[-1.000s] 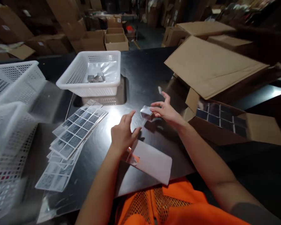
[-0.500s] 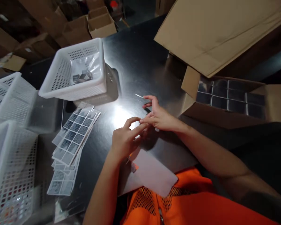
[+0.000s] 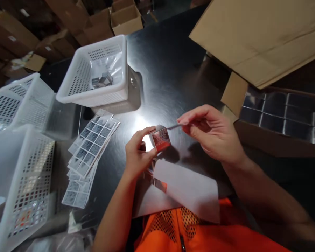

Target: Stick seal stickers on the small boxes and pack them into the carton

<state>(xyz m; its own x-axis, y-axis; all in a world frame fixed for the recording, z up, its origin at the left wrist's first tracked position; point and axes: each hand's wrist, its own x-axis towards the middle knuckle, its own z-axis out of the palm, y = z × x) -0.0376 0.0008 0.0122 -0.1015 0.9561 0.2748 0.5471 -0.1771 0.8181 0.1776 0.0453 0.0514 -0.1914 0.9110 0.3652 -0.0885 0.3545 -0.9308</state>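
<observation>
My left hand [image 3: 138,153] grips a small shiny silver box [image 3: 160,138] and holds it just above the dark table [image 3: 168,77]. My right hand [image 3: 212,134] pinches a thin flat sticker [image 3: 174,126] between thumb and forefinger, its edge touching the top of the box. A white sheet of paper [image 3: 183,189] lies on the table edge below both hands. Sticker sheets [image 3: 93,143] are fanned out in a stack to the left of my left hand.
A white perforated basket [image 3: 99,75] with a few silver boxes stands at the back left. More white baskets [image 3: 18,154] sit at the far left. An open cardboard carton [image 3: 275,115] filled with rows of silver boxes stands at the right, its flap [image 3: 262,38] raised.
My left hand has picked the small silver box up off the table. My right hand now holds a sticker against its top. The camera view has tilted down and closer.
</observation>
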